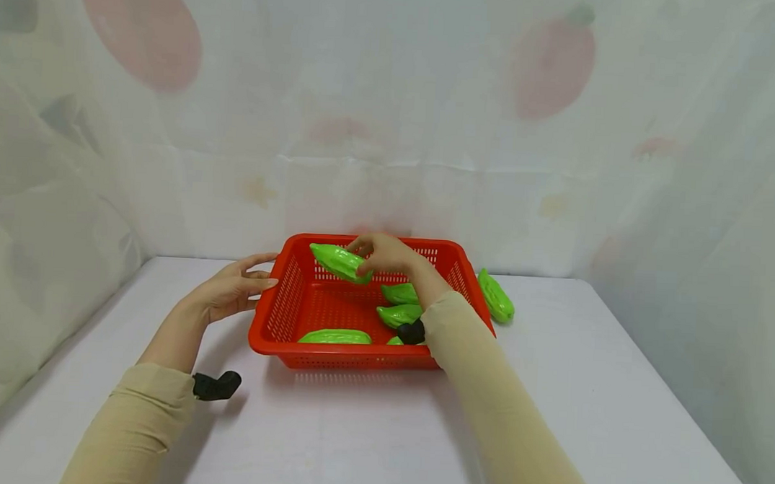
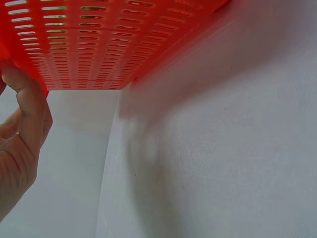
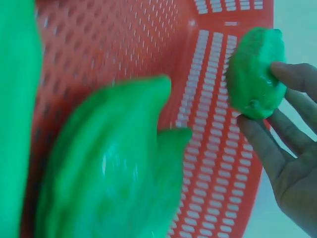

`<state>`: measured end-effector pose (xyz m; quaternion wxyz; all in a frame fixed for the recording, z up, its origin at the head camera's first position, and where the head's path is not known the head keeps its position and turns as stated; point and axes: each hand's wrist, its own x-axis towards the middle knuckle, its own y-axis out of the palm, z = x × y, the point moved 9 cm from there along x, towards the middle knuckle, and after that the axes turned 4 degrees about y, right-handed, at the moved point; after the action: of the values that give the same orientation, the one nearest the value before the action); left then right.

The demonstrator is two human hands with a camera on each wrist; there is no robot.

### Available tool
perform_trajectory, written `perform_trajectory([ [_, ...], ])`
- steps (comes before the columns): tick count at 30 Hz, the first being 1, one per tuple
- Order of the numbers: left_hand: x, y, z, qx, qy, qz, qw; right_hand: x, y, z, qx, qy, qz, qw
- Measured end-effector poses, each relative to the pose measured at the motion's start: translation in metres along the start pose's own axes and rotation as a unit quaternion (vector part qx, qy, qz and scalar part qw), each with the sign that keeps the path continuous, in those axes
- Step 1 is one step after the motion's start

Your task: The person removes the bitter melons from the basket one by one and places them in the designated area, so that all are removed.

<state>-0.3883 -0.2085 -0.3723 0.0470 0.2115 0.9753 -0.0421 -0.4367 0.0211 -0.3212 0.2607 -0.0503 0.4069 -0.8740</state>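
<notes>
My right hand (image 1: 387,255) pinches a green bitter melon (image 1: 341,262) between thumb and fingers, above the far left part of a red plastic basket (image 1: 357,349). In the right wrist view the held bitter melon (image 3: 256,74) shows end-on near the basket's slotted wall. My left hand (image 1: 232,287) holds the basket's left rim, thumb on the rim; in the left wrist view its bent fingers (image 2: 32,106) reach up to the basket's edge. Inside, more bitter melons lie on the right, one (image 1: 399,315) below the right forearm, and another bitter melon (image 1: 335,336) lies along the near wall.
One bitter melon (image 1: 496,296) lies on the white table (image 1: 353,435) just outside the basket's right side. Behind the table hangs a pale curtain (image 1: 392,127) with faint fruit prints. Black wrist mounts (image 1: 217,386) stick out from both sleeves.
</notes>
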Motion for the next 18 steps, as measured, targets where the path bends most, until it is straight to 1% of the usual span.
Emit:
perform_trajectory([
  [7,0.0,0.001,-0.001,0.0,0.0,0.002,1.0,-0.007,-0.029,-0.004,0.016,0.008,-0.062,0.9979],
  [9,0.0,0.0,-0.001,0.005,0.0,0.002,1.0,-0.01,-0.035,-0.006,0.025,0.011,-0.069,0.9973],
  [13,0.0,-0.001,0.0,0.009,-0.001,0.0,1.0,-0.015,-0.046,-0.008,0.039,0.002,-0.075,0.9964],
  [16,0.0,-0.002,0.0,0.006,-0.002,-0.001,1.0,-0.021,-0.054,-0.007,0.034,-0.013,-0.083,0.9958],
  [18,0.0,-0.002,0.001,0.003,-0.002,0.0,1.0,-0.027,-0.059,-0.006,0.018,-0.019,-0.093,0.9953],
])
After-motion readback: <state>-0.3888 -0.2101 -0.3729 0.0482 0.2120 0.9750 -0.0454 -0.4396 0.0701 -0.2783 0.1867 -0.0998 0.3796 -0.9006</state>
